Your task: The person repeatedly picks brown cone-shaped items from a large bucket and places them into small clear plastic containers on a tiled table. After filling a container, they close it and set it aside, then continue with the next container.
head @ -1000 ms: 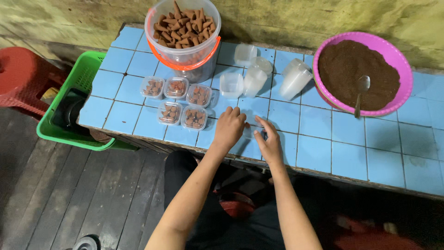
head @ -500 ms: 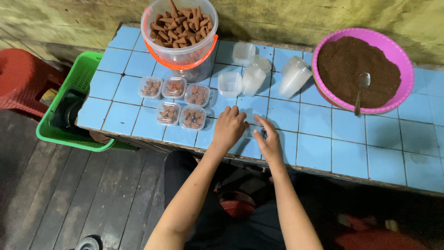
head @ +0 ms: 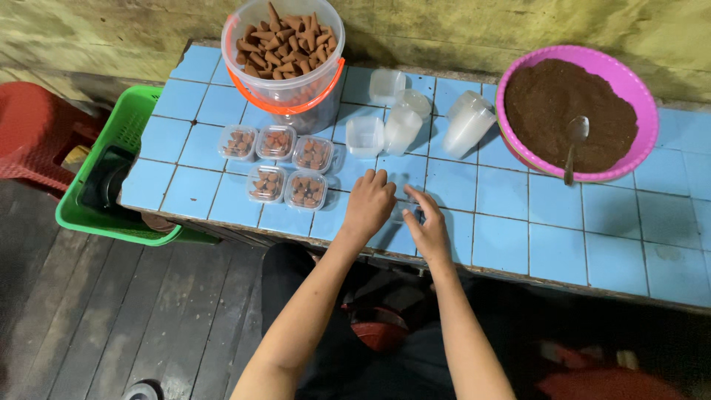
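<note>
So far five small lidded boxes [head: 280, 163] sit packed with cones on the blue-tiled desk [head: 518, 230], while left hand [head: 368, 205] and right hand [head: 426, 226] grip one clear box [head: 406, 210] near the front edge, and empties [head: 400, 122] wait beside the cone bucket [head: 285, 59].

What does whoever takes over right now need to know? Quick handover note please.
Left hand: palm down on the blue tiled counter, fingers on a small clear container; grip unclear.
Right hand: fingertips on the same container, which is mostly hidden.
Done: five lidded small boxes holding brown cones sit left of the hands.
Supply: clear bucket of cones at the back; empty clear containers beside it.
Pink basin of brown powder with a spoon to the right.
Left: the empty containers remain unfilled.
</note>
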